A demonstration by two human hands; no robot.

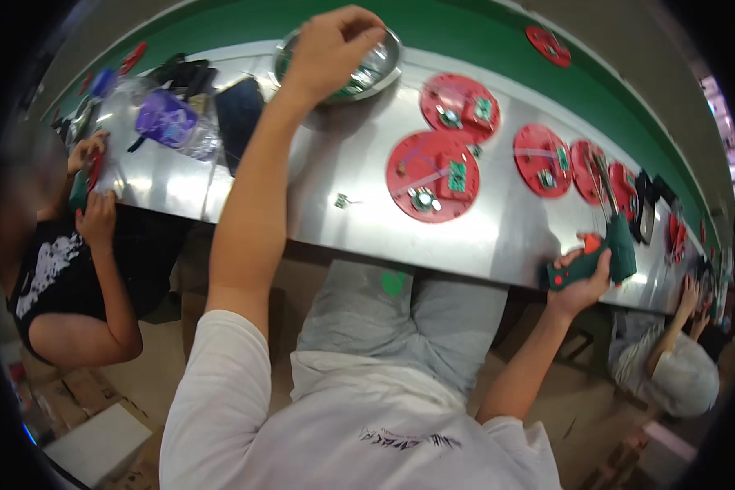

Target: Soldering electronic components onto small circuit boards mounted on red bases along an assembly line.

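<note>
Steel bench (335, 233), bowl (394, 59) of green pieces (359, 84): left fingers (359, 16) curled, hold unclear; right fingers (567, 258) grip driver (621, 249).

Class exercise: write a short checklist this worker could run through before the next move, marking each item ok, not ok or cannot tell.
1. Right hand holds the green power tool: ok.
2. Left hand is over the metal bowl: ok.
3. Left hand has a part between its fingertips: cannot tell.
4. Nearest red disc rests on the table: ok.
5. No loose parts beside that disc: not ok, a small green part lies to its left.
</note>
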